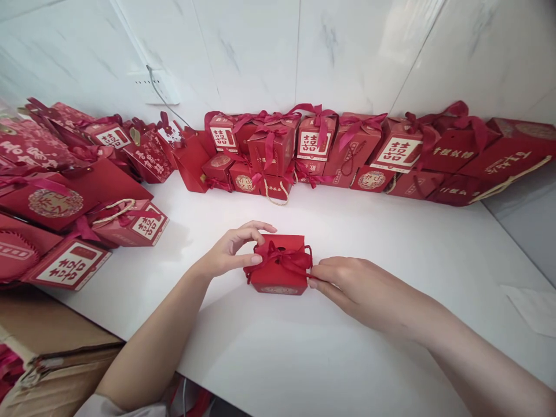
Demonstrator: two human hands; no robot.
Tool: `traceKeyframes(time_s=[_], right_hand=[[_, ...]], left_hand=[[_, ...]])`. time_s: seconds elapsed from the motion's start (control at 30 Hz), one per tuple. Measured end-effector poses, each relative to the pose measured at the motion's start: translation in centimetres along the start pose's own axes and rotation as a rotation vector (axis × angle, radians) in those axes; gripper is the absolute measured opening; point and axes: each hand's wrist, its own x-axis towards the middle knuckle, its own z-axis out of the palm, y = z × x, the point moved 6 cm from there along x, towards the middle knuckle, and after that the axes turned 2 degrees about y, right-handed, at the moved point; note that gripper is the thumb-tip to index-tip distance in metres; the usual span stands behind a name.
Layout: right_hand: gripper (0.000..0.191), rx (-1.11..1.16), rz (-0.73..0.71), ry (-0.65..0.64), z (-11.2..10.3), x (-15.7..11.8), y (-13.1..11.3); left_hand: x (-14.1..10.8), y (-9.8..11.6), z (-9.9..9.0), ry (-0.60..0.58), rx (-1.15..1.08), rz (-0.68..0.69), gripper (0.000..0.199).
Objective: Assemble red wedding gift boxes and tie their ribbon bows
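A small red gift box with gold print stands on the white table in front of me. Tied over its top is a dark red ribbon bow, and twisted red cord handles show at its sides. My left hand is at the box's left end, thumb and bent forefinger closed on the left part of the bow, other fingers reaching behind the lid. On the right side, my right hand pinches the ribbon's end between thumb and fingers, close to the box's edge. The fingertips partly hide what they grip.
Along the tiled wall stands a stacked row of red gift boxes with ribbons. More red boxes crowd the left side. An open cardboard carton is at the lower left. A wall socket has a cable. The white table extends rightward.
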Motion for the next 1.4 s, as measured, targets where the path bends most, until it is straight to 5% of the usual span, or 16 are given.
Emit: traceKeyframes(time_s=[0.27,0.4,0.5,0.7,0.93,1.13,1.23,1.4], right_hand=[[0.028,-0.045,-0.016,-0.004,0.0,0.1,-0.2],[0.027,-0.071,-0.025,0.008,0.0,0.2,-0.4],[0.028,-0.078,-0.026,0.020,0.1,0.2,-0.3],[0.029,-0.107,-0.019,0.030,0.5,0.1,-0.1],[0.027,-0.121,0.046,0.049,0.0,0.2,-0.4],[0.030,-0.190,-0.028,0.140,0.5,0.9,-1.0],[0.030,-0.212,-0.055,0.165,0.7,1.0,-1.1],[0.032,-0.162,-0.004,0.121,1.0,0.9,-0.7]], left_hand=[[0.1,0.1,0.1,0.066,0.071,0.028,0.028],[-0.1,0.5,0.1,0.104,0.218,0.007,0.014],[-0.2,0.8,0.1,0.210,0.233,0.059,0.002],[-0.4,1.9,0.8,0.436,0.429,0.192,0.017],[-0.3,2.5,0.7,0.341,0.440,0.188,0.022],[-1.1,2.9,0.4,0.527,0.504,0.290,0.024],[-1.1,2.8,0.4,0.555,0.562,0.248,0.025],[-0.4,2.0,0.8,0.428,0.414,0.083,0.021]])
